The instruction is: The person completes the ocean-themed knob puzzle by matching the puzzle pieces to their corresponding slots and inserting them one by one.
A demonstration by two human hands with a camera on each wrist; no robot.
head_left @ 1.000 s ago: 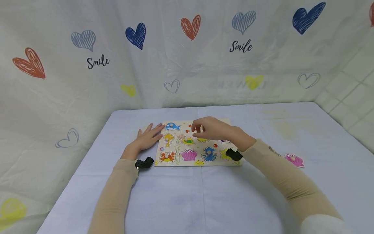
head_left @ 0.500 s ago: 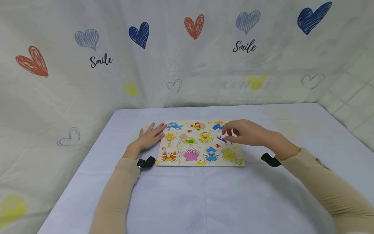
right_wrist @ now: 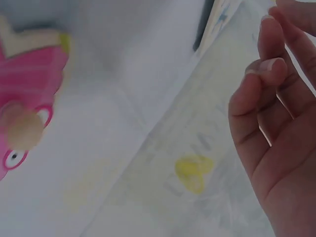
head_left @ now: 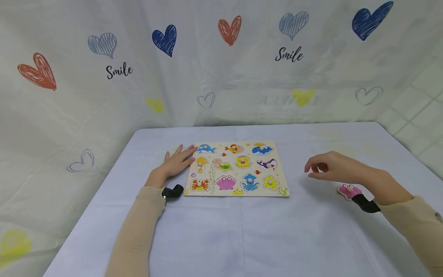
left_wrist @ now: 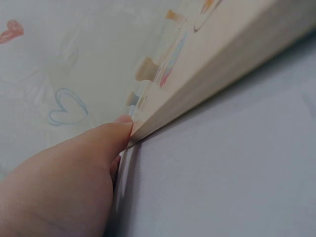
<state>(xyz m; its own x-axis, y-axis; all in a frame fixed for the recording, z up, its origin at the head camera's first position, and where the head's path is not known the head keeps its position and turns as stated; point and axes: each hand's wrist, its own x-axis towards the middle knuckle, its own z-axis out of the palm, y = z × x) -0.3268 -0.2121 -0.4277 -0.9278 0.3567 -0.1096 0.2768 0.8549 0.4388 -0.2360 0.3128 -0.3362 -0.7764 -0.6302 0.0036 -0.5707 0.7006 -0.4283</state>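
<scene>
A wooden peg puzzle board (head_left: pixel 228 194) with sea animal pieces lies on the table. My left hand (head_left: pixel 175 161) rests flat with spread fingers at the board's left edge; in the left wrist view the thumb (left_wrist: pixel 111 136) touches the board's edge (left_wrist: pixel 197 98). To the right of the board, my right hand (head_left: pixel 333 167) is over the table, fingers loosely curled and holding nothing. Below that hand lies a pink shell puzzle piece (head_left: pixel 344 191), partly hidden by the black wrist camera. Its round wooden knob and eyes show in the right wrist view, where the pink shell piece (right_wrist: pixel 39 79) is at the left.
A white cloth covers the table (head_left: pixel 214 234). Behind it hangs a pale curtain (head_left: pixel 249 77) printed with hearts and "Smile". On the board, a squid piece (head_left: pixel 250 183), a starfish piece (head_left: pixel 270 182) and a whale piece (head_left: pixel 262 149) sit in place, with several others.
My right hand has moved from over the board, rightward past its right edge, to near the pink shell piece. The left hand stays at the board's left edge.
</scene>
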